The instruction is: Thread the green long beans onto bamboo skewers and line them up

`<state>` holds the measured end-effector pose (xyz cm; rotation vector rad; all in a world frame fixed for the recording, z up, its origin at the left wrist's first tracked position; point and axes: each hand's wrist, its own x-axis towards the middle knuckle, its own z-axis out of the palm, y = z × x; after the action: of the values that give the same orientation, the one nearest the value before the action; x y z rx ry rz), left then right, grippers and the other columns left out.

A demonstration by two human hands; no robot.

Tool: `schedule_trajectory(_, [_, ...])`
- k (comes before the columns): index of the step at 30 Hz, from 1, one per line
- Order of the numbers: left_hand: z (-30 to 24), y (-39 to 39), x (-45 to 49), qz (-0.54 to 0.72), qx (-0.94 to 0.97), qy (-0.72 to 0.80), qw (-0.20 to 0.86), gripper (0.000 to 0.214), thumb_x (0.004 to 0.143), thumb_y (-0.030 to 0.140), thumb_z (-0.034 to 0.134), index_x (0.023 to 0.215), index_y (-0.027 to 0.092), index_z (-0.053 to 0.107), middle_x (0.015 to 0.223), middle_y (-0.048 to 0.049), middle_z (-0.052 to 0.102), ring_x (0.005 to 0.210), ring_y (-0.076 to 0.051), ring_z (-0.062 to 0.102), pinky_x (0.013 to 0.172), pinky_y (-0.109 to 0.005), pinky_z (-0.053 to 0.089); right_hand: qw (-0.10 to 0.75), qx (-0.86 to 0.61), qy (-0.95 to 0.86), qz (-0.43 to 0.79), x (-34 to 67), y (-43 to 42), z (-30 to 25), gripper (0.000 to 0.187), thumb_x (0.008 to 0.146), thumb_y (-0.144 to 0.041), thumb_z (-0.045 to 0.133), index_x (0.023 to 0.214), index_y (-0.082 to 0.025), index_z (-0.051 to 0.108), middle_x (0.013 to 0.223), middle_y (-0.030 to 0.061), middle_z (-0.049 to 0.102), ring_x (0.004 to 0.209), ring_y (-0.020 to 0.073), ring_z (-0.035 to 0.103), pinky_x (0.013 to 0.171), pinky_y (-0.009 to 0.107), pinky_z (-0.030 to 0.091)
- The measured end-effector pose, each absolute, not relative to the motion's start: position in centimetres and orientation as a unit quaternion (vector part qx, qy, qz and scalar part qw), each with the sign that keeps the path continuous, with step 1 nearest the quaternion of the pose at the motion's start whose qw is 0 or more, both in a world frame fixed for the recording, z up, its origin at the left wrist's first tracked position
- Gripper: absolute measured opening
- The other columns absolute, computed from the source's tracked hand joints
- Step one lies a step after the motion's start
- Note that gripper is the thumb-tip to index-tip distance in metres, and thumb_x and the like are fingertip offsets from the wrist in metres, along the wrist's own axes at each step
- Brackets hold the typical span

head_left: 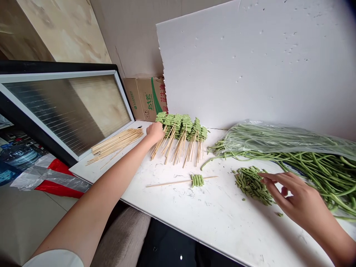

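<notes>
Bean skewers [182,126] lie stacked in a row, their bare stick ends pointing toward the viewer; the left hand [155,131] is at the row's left end, fingers curled, though whether it grips a stick cannot be told. Left of this hand, a bundle of bare sticks [119,144] lies fanned on the table [172,207]. Between the two hands, nearer the viewer than the row, a single skewer [197,180] lies crosswise, carrying a short block of bean pieces. The right hand [296,193] is at the right edge of a pile of cut beans [251,183], thumb and forefinger narrowly set; whether a piece is pinched cannot be told. Beyond and beside it lie long uncut beans [314,167], partly under a clear plastic bag [289,139].
</notes>
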<state>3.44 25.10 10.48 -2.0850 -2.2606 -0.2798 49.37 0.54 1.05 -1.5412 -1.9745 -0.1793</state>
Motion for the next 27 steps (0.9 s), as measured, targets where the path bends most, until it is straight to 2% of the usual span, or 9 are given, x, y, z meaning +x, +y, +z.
schedule_trajectory(4, [10.49,25.13,3.45,-0.092,-0.675,-0.731,0.03,0.021,0.087,0.028,0.074,0.105,0.017,0.077,0.102,-0.0194,0.079,0.104,-0.037,0.075,0.086,-0.039,0.057,0.315,-0.58,-0.749,-0.062,49.21,0.52,1.31,0.037,0.104,-0.051,0.058,0.119,-0.024,0.079,0.096,0.0074,0.075,0.062,0.018,0.061,0.058,0.032,0.05])
schedule_trajectory(10, [10.62,25.05,3.6,-0.105,-0.677,-0.727,0.04,0.02,0.091,0.033,0.072,0.104,0.017,0.077,0.101,-0.0198,0.078,0.105,-0.037,0.074,0.086,-0.039,0.056,0.314,-0.589,-0.743,-0.057,49.21,0.51,1.24,0.038,0.103,-0.052,0.058,0.117,-0.025,0.08,0.099,0.0088,0.076,0.06,0.0175,0.06,0.058,0.032,0.051])
schedule_trajectory(18, [10.95,25.26,3.71,-0.128,-0.67,-0.731,0.02,0.023,0.09,0.033,0.075,0.106,0.016,0.078,0.107,-0.0221,0.077,0.112,-0.04,0.073,0.094,-0.042,0.054,0.31,-0.584,-0.747,-0.068,49.34,0.57,1.07,0.038,0.104,-0.051,0.057,0.12,-0.024,0.079,0.099,0.0076,0.075,0.061,0.0166,0.06,0.059,0.031,0.052])
schedule_trajectory(27, [11.16,25.48,3.44,-0.146,-0.678,-0.719,0.048,0.023,0.099,0.03,0.061,0.098,0.017,0.079,0.101,-0.0198,0.078,0.1,-0.036,0.074,0.083,-0.038,0.056,0.312,-0.576,-0.751,-0.078,49.43,0.54,0.94,0.035,0.105,-0.049,0.058,0.121,-0.026,0.078,0.098,0.0057,0.075,0.061,0.0155,0.06,0.058,0.03,0.052])
